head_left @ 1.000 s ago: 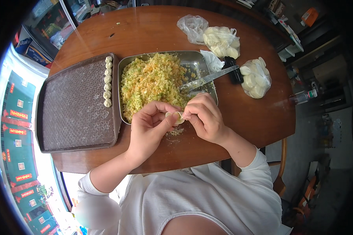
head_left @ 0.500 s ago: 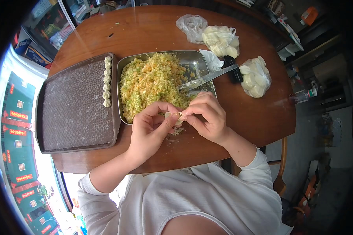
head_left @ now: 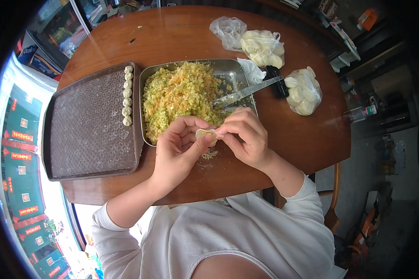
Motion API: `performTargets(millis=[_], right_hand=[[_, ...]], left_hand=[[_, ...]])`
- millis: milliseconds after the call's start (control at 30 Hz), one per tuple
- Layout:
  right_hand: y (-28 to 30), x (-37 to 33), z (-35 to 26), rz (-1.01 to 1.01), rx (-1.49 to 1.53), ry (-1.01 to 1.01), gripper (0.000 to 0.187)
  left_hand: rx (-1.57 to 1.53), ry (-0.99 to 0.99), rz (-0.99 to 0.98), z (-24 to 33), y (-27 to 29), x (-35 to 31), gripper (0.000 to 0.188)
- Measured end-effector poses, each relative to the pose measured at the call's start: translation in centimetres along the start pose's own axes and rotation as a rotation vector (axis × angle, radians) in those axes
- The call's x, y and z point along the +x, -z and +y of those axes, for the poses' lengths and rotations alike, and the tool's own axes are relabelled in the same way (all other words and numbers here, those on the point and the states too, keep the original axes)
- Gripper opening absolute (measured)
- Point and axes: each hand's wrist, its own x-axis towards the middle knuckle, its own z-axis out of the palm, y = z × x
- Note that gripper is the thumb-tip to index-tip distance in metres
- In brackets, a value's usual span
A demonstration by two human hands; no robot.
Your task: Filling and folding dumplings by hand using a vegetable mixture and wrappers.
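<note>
Between my hands is a small round dumpling wrapper (head_left: 201, 133) with a bit of filling in it. My left hand (head_left: 178, 151) cups it, thumb across its near side. At its right edge my right hand (head_left: 246, 138) pinches the dough between thumb and fingertips. Just beyond, a metal tray (head_left: 146, 74) holds a heap of chopped yellow, orange and green filling (head_left: 179, 97). A flat metal spreader (head_left: 246, 92) lies over the tray's right side. To the left, a dark floured tray (head_left: 91, 123) carries a single column of finished dumplings (head_left: 127, 93) along its right edge.
On the far right of the wooden table (head_left: 298, 135) sit two plastic bags of round wrappers, one bag (head_left: 263, 49) behind the other bag (head_left: 303, 91). A crumpled clear bag (head_left: 228, 32), a white tissue (head_left: 252, 71) and a black object (head_left: 276, 83) lie nearby. Crumbs of filling dot the table below my hands.
The wrapper has turned a little, showing more of its open face and the filling. My right fingers have shifted slightly along its edge; both hands stay in nearly the same place.
</note>
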Motion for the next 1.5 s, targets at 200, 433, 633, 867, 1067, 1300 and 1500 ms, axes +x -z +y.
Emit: performTargets(millis=[200, 433, 633, 867, 1067, 1300, 1500], right_hand=[[0.04, 0.09, -0.27, -0.045, -0.007, -0.038, 0.016], [0.06, 0.16, -0.2, -0.09, -0.003, -0.016, 0.014], [0.0, 0.06, -0.17, -0.105, -0.016, 0.008, 0.014], [0.05, 0.02, -0.07, -0.03, -0.024, 0.037, 0.016], [0.02, -0.09, 0.06, 0.022, -0.023, 0.025, 0.02], [-0.06, -0.18, -0.05, 0.043, -0.021, 0.006, 0.021], [0.08, 0.08, -0.4, 0.016, -0.018, -0.002, 0.025]], left_hand=[[-0.06, -0.001, 0.028, 0.34, -0.21, 0.03, 0.02], [0.01, -0.022, 0.046, -0.12, 0.21, 0.05, 0.015], [0.028, -0.005, 0.065, 0.12, -0.13, -0.02, 0.015], [0.061, -0.032, 0.048, -0.36, 0.24, 0.0, 0.013], [0.04, -0.035, 0.05, -0.45, 0.24, 0.01, 0.013], [-0.002, -0.045, 0.058, -0.18, -0.01, -0.12, 0.015], [0.017, -0.073, 0.037, -0.47, 0.32, -0.12, 0.013]])
